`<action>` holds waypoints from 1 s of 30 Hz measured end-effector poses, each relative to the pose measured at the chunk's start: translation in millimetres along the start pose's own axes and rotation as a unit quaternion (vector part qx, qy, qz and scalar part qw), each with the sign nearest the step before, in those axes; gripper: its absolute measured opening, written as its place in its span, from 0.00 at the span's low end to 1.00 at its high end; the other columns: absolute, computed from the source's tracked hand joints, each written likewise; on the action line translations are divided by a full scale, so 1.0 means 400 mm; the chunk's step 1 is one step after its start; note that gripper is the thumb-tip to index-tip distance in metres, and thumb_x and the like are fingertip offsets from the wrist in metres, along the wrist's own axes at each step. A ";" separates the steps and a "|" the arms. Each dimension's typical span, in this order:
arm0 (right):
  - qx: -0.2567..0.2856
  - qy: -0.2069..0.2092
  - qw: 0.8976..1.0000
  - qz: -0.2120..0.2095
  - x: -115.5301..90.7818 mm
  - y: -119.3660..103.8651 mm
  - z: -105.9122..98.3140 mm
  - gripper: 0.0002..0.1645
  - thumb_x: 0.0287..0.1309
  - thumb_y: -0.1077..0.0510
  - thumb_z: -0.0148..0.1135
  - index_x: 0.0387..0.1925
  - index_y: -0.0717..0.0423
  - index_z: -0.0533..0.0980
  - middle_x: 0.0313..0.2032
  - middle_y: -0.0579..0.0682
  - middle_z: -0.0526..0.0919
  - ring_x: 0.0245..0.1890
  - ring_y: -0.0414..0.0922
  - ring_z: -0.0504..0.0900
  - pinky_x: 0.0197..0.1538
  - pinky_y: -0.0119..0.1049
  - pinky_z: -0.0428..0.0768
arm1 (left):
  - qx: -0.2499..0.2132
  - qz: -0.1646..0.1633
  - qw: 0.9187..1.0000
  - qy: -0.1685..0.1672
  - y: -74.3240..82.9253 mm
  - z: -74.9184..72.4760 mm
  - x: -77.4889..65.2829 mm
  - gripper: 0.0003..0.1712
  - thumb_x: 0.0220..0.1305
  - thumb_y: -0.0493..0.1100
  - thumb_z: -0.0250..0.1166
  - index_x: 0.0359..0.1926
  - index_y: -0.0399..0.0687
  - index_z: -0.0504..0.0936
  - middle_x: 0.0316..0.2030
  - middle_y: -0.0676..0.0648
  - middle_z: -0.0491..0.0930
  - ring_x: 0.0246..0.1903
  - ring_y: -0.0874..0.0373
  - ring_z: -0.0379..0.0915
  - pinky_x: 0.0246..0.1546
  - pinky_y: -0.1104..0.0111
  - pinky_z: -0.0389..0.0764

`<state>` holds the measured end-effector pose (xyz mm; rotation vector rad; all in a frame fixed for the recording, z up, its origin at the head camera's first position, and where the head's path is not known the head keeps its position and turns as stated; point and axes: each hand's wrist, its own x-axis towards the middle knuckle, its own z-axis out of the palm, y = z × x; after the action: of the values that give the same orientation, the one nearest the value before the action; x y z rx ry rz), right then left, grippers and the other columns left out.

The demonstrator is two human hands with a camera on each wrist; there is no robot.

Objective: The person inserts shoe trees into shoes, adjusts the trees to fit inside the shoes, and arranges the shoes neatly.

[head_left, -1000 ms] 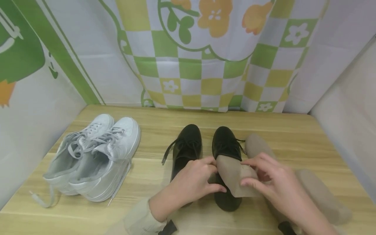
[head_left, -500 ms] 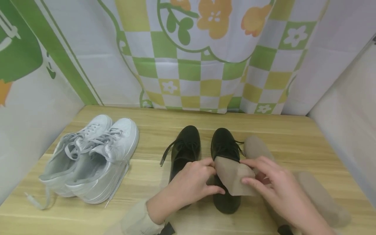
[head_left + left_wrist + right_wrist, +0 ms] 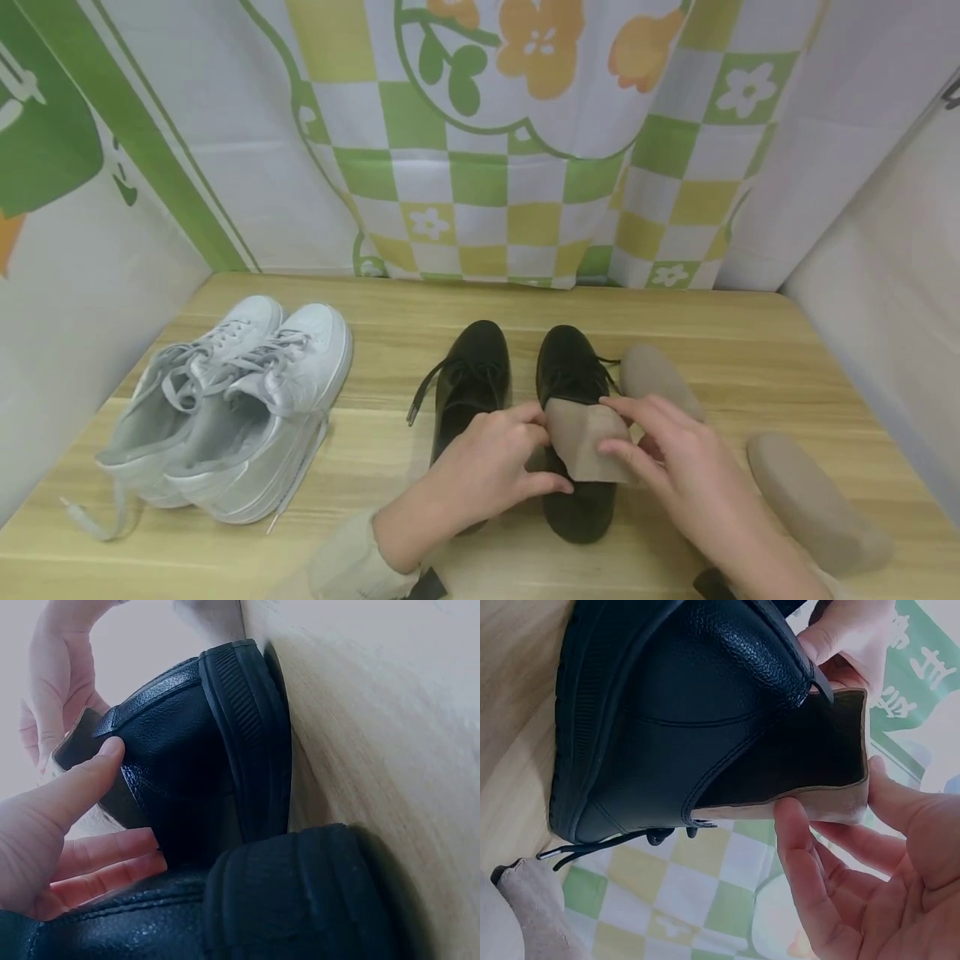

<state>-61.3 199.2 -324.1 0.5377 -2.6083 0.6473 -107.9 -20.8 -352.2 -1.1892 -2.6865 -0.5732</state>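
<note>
A black lace-up shoe [image 3: 564,358] stands on the wooden surface, its toe pointing away. Part of a beige insole [image 3: 573,425] goes in at the shoe's opening, and the rest sticks out, bent, over the heel. My left hand [image 3: 480,454] grips the shoe by its collar; in the left wrist view the thumb [image 3: 90,780] presses the rim, with fingers along the near side. With thumb and fingers, my right hand [image 3: 690,467] pinches the insole's free end. The right wrist view shows the insole [image 3: 832,802] bowed, its dark side facing inward.
The other black shoe [image 3: 472,358] stands just left. Further left is a pair of white sneakers [image 3: 300,367] with loose laces. Two beige foot-shaped pieces lie right of the shoes, one [image 3: 660,375] partly behind my right hand and one [image 3: 810,500] beyond it. A checked curtain [image 3: 480,175] hangs behind.
My right hand has shifted slightly left and toward the shoe's toe, carrying the insole's free end with it. The left hand keeps its grip on the shoe.
</note>
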 end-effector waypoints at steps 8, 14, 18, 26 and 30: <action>0.047 -0.048 0.998 0.000 -0.001 0.007 -0.014 0.30 0.52 0.54 0.74 0.58 0.47 0.78 0.38 0.33 0.78 0.29 0.26 0.73 0.29 0.26 0.74 | 0.003 -0.001 1.000 -0.001 0.000 -0.003 -0.003 0.21 0.50 0.61 0.74 0.29 0.48 0.88 0.36 0.56 0.80 0.24 0.68 0.73 0.26 0.78 0.75; 0.050 -0.049 0.998 -0.001 0.003 0.009 -0.004 0.30 0.53 0.54 0.73 0.59 0.46 0.77 0.40 0.34 0.79 0.31 0.27 0.75 0.30 0.27 0.75 | -0.004 -0.003 1.000 0.002 0.000 -0.003 -0.003 0.21 0.50 0.61 0.74 0.29 0.48 0.88 0.35 0.56 0.80 0.22 0.70 0.71 0.25 0.79 0.73; 0.038 -0.044 0.998 0.000 0.008 0.009 0.005 0.30 0.53 0.53 0.73 0.59 0.46 0.78 0.40 0.35 0.79 0.31 0.29 0.75 0.30 0.28 0.75 | -0.003 -0.001 1.000 0.006 0.000 -0.004 -0.004 0.21 0.51 0.61 0.74 0.28 0.48 0.88 0.34 0.56 0.80 0.22 0.70 0.70 0.24 0.80 0.72; 0.051 -0.077 0.996 -0.001 0.012 0.022 0.001 0.32 0.52 0.54 0.74 0.61 0.46 0.76 0.41 0.35 0.78 0.32 0.26 0.76 0.35 0.31 0.81 | -0.003 -0.001 1.000 0.003 0.001 -0.003 -0.003 0.21 0.51 0.62 0.74 0.28 0.49 0.88 0.34 0.56 0.79 0.22 0.69 0.71 0.25 0.79 0.73; 0.073 -0.107 0.992 0.005 0.012 0.031 -0.008 0.34 0.54 0.54 0.73 0.63 0.45 0.74 0.43 0.34 0.78 0.34 0.25 0.77 0.40 0.36 0.84 | 0.000 0.000 1.000 0.003 0.001 -0.002 -0.002 0.21 0.51 0.62 0.73 0.28 0.50 0.88 0.35 0.56 0.79 0.22 0.69 0.71 0.25 0.78 0.74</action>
<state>-70.0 209.8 -323.7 0.6742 -2.7774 0.8312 -107.0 -21.5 -351.6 -1.1857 -2.6822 -0.5760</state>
